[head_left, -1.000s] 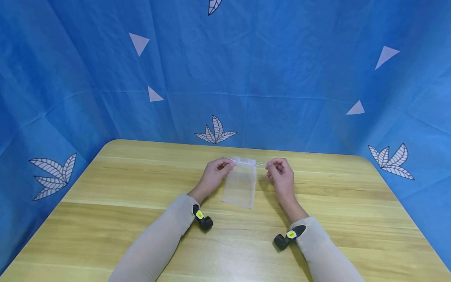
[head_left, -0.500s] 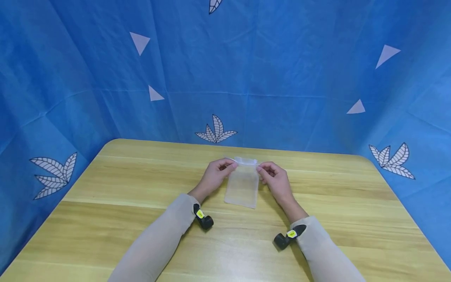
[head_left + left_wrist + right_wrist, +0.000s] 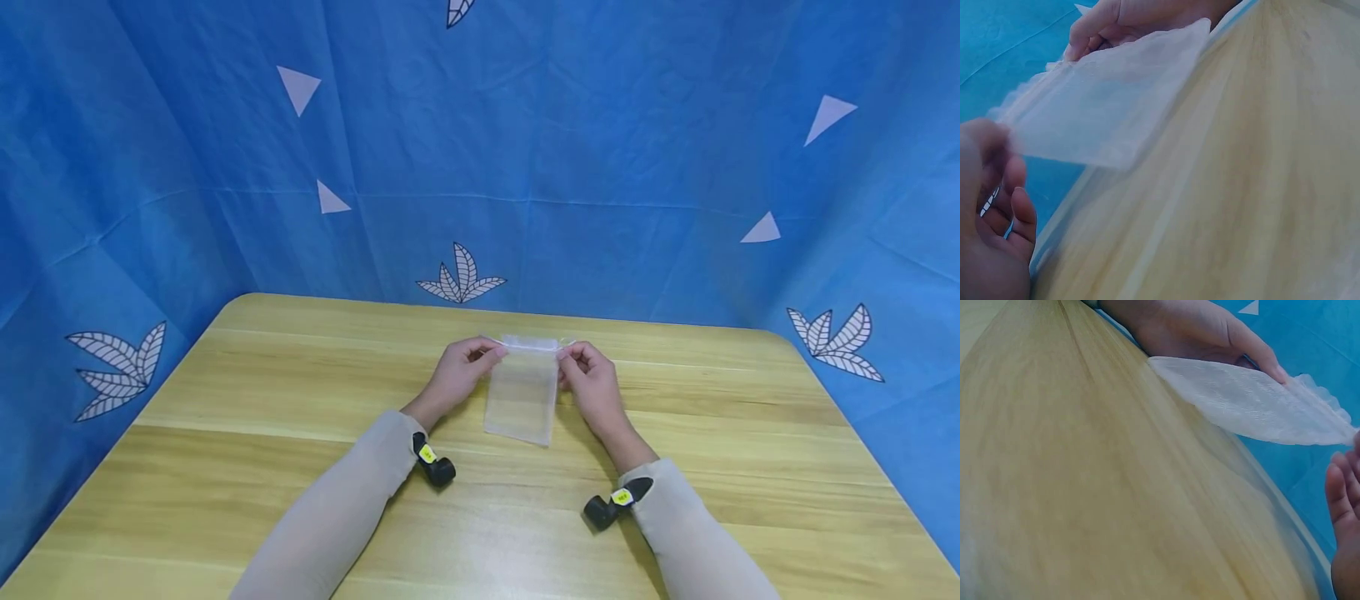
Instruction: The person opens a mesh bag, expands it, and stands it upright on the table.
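A sheer white drawstring pouch (image 3: 521, 398) is held by its top corners between the two hands, its flat body hanging toward the person. The thumb and index finger of my left hand (image 3: 459, 371) pinch its upper left corner. At the upper right corner my right hand (image 3: 594, 382) pinches the edge, with a thin cord loop (image 3: 567, 341) showing just above the fingers. In the left wrist view the pouch (image 3: 1110, 103) is raised at a slant over the table. The right wrist view shows the pouch (image 3: 1247, 403) bowed, with a ruffled mouth.
The wood-grain table (image 3: 480, 533) has rounded far corners. Behind it and at both sides hangs a blue curtain (image 3: 615, 150) with leaf and triangle prints. Black wrist cameras (image 3: 438, 472) sit on both sleeves.
My right hand has gone from the cord, out to the side of the pouch, in to its upper right corner. The pouch has shifted slightly right; the left hand has barely moved.
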A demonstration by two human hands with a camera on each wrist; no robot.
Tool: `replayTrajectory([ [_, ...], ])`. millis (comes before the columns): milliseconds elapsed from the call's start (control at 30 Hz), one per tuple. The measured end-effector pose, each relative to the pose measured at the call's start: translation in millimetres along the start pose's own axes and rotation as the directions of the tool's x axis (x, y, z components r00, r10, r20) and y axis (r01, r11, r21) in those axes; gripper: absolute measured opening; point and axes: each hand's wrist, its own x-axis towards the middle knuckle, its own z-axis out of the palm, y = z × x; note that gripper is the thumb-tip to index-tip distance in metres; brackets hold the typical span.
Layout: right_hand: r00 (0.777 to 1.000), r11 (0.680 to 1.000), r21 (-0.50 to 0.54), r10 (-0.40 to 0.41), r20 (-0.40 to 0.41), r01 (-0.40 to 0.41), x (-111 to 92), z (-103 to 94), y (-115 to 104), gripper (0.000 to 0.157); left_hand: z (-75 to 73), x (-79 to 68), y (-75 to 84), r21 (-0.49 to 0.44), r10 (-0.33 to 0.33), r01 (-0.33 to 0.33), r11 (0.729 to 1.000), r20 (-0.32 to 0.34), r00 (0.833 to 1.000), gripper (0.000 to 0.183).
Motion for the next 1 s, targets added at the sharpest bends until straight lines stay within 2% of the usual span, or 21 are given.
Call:
replayTrajectory([
  [200, 0.999, 0.991, 0.131, 0.01, -0.045, -0.004, -1, 0.9, -4, 0.012, -1.2, 0.7, 0.7, -0.038, -0.068, 0.067, 0.997, -0.021, 0.997, 0.019],
  [300, 0.999, 0.987, 0.155, 0.041, -0.01, -0.039, -2, 0.5, -6, 0.012, -2.6, -0.4, 2.8, -0.096, -0.099, 0.096, 0.991, -0.031, 0.995, 0.019],
  [400, 0.997, 0.988, 0.138, 0.068, 0.047, -0.074, -4, -0.2, -8, 0.015, -3.9, -1.7, 4.6, -0.146, -0.114, 0.109, 0.983, -0.024, 0.993, 0.021],
  [567, 0.994, 0.981, 0.175, 0.067, 0.089, -0.082, -6, 0.1, -12, 0.018, -4.5, -2.6, 5.9, -0.164, -0.112, 0.11, 0.98, -0.001, 0.994, 0.026],
  [767, 0.993, 0.972, 0.222, 0.052, 0.102, -0.073, -8, 0.5, -17, 0.036, -4.2, -4.6, 7.8, -0.122, -0.098, 0.101, 0.987, 0.03, 0.995, 0.027],
  [1000, 0.985, 0.977, 0.204, 0.017, 0.174, -0.053, -13, 1.0, -16, 0.028, -4.2, -7.0, 9.0, -0.114, -0.059, 0.066, 0.991, 0.064, 0.996, 0.026],
])
